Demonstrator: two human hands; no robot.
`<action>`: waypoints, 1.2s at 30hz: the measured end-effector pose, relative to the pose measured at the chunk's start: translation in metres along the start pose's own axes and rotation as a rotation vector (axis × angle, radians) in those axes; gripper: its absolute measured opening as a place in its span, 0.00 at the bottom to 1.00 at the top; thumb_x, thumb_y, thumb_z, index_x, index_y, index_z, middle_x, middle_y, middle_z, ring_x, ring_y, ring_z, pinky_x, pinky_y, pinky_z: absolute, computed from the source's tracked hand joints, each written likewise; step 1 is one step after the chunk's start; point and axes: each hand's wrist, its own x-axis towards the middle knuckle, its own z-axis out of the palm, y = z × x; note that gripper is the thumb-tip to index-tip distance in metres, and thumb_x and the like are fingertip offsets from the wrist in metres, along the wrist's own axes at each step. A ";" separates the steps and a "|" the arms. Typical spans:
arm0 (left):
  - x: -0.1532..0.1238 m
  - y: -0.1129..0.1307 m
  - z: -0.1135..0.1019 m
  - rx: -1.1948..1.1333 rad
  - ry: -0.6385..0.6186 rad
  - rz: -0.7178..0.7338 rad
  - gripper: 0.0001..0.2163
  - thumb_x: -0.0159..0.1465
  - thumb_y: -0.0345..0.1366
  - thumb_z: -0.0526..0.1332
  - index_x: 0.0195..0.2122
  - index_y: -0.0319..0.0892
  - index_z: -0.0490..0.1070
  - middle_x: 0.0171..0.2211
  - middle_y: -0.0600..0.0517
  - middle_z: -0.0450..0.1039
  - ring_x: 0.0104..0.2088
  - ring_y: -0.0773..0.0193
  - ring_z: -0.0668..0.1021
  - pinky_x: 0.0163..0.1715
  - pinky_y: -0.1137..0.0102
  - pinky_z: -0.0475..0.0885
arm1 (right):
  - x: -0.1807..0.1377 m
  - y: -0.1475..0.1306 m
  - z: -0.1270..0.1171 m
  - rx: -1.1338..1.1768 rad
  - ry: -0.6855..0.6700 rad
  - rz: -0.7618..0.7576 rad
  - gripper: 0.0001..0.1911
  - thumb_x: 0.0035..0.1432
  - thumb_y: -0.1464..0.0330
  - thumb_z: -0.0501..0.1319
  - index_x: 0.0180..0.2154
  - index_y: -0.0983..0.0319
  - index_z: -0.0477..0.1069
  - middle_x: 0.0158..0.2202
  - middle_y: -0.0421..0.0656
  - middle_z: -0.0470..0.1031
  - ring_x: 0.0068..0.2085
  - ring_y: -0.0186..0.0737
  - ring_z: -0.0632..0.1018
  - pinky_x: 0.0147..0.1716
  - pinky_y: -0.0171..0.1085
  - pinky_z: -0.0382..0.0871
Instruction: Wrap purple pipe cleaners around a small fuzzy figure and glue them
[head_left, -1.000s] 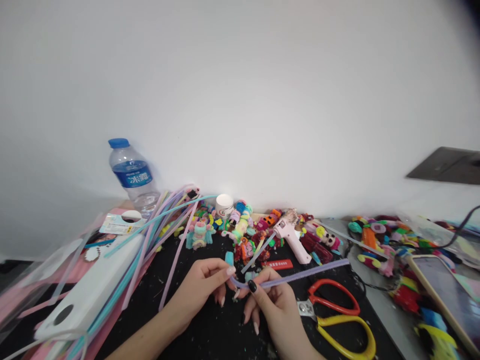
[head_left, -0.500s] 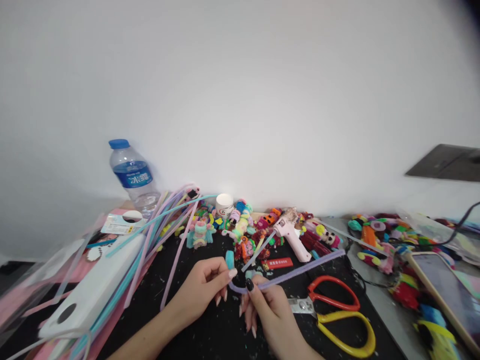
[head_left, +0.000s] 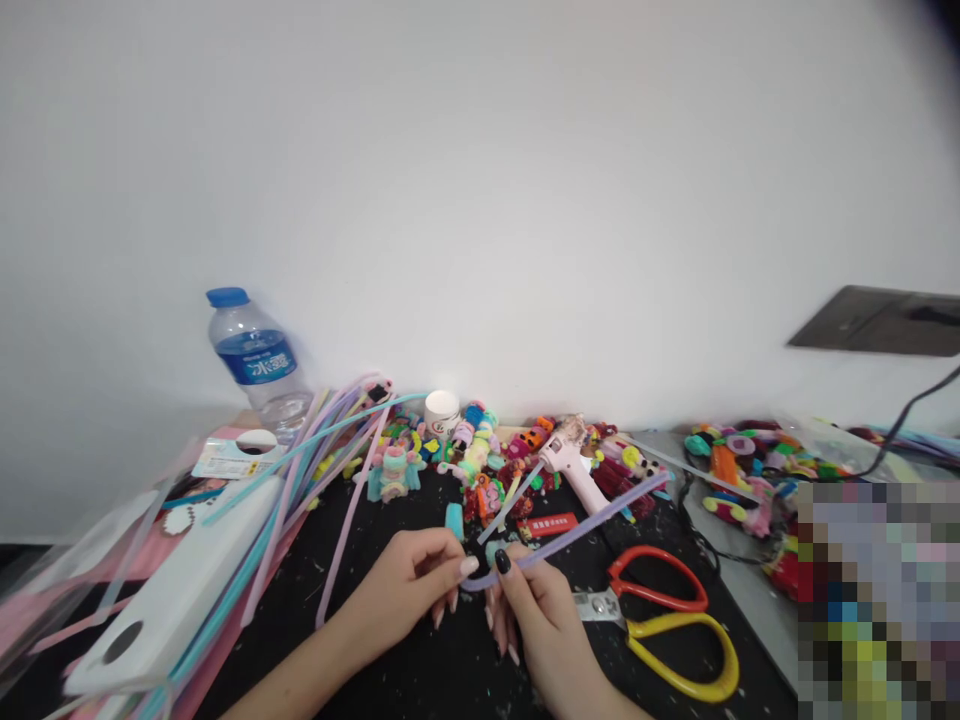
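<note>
A lavender pipe cleaner (head_left: pixel 592 522) runs between my hands, its long free end pointing up to the right. My left hand (head_left: pixel 424 580) pinches it near its bent left end, thumb against fingers. Close beside, my right hand (head_left: pixel 534 610) is closed on it between thumb and fingers. Just beyond my left fingers shows a short turquoise fuzzy piece (head_left: pixel 454 520). Scissors (head_left: pixel 652 620) with one red and one yellow handle lie to the right of my right hand. A pink glue gun (head_left: pixel 577 472) rests past the pipe cleaner.
Several fuzzy figures (head_left: pixel 480 455) line the wall side of the black mat (head_left: pixel 300 650). Pastel pipe cleaners (head_left: pixel 315 470) and a white holder (head_left: pixel 180 590) lie left, near a water bottle (head_left: pixel 259 365). More colourful figures (head_left: pixel 735 470) and a black cable (head_left: pixel 915 410) are at right.
The bend of the pipe cleaner between my hands has become rounder, and its free end has shifted up and left. Both hands keep their hold. The whole view has shifted slightly.
</note>
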 end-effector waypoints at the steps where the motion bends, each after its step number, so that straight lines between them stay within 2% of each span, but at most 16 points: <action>1: 0.001 0.000 -0.001 0.013 0.023 0.017 0.13 0.59 0.43 0.59 0.23 0.39 0.65 0.17 0.58 0.64 0.17 0.71 0.66 0.18 0.76 0.63 | 0.000 0.000 0.000 -0.004 -0.002 -0.003 0.24 0.61 0.51 0.51 0.22 0.62 0.62 0.14 0.33 0.58 0.14 0.27 0.61 0.14 0.28 0.51; 8: -0.002 0.002 -0.002 0.087 0.044 0.038 0.14 0.61 0.43 0.56 0.23 0.39 0.66 0.17 0.57 0.64 0.17 0.70 0.67 0.18 0.76 0.62 | 0.000 -0.004 0.003 -0.110 0.013 -0.033 0.26 0.61 0.50 0.48 0.23 0.62 0.63 0.13 0.33 0.57 0.14 0.28 0.59 0.13 0.28 0.51; 13: -0.003 0.003 -0.002 0.145 0.038 0.039 0.17 0.62 0.44 0.55 0.20 0.39 0.65 0.16 0.57 0.64 0.17 0.70 0.67 0.19 0.76 0.62 | -0.001 -0.003 0.004 -0.104 -0.001 -0.028 0.25 0.61 0.50 0.48 0.23 0.62 0.64 0.14 0.33 0.58 0.14 0.28 0.60 0.14 0.28 0.52; 19: -0.006 -0.001 -0.003 0.190 -0.067 0.005 0.17 0.62 0.45 0.54 0.20 0.40 0.64 0.15 0.58 0.60 0.15 0.72 0.63 0.14 0.78 0.56 | -0.002 0.000 0.005 -0.102 -0.017 -0.017 0.24 0.63 0.52 0.47 0.22 0.61 0.61 0.15 0.33 0.58 0.15 0.28 0.60 0.15 0.28 0.52; 23: -0.011 0.003 -0.002 0.207 -0.166 -0.058 0.17 0.62 0.45 0.54 0.20 0.40 0.62 0.15 0.59 0.58 0.15 0.73 0.63 0.14 0.79 0.55 | -0.004 -0.003 0.004 -0.215 0.005 -0.102 0.23 0.65 0.57 0.47 0.20 0.60 0.56 0.17 0.34 0.56 0.20 0.30 0.62 0.21 0.29 0.56; 27: -0.013 0.005 -0.001 0.167 -0.230 -0.099 0.18 0.61 0.46 0.55 0.18 0.41 0.59 0.15 0.60 0.56 0.15 0.74 0.61 0.14 0.79 0.54 | -0.007 -0.005 0.003 -0.299 -0.023 -0.134 0.20 0.65 0.61 0.47 0.22 0.60 0.56 0.18 0.34 0.56 0.22 0.30 0.62 0.23 0.30 0.56; 30: -0.011 0.001 -0.002 0.100 -0.204 -0.092 0.19 0.61 0.49 0.54 0.18 0.41 0.59 0.14 0.61 0.55 0.13 0.74 0.59 0.12 0.78 0.53 | -0.007 -0.005 0.004 -0.258 -0.012 -0.124 0.21 0.65 0.60 0.47 0.21 0.60 0.56 0.18 0.34 0.56 0.22 0.30 0.62 0.22 0.30 0.56; 36: -0.005 -0.003 -0.005 0.062 0.015 0.002 0.18 0.61 0.48 0.55 0.20 0.40 0.61 0.15 0.58 0.61 0.15 0.72 0.64 0.15 0.77 0.58 | -0.005 -0.003 0.004 -0.178 0.016 -0.127 0.22 0.65 0.59 0.47 0.21 0.61 0.58 0.19 0.35 0.57 0.21 0.30 0.62 0.21 0.30 0.55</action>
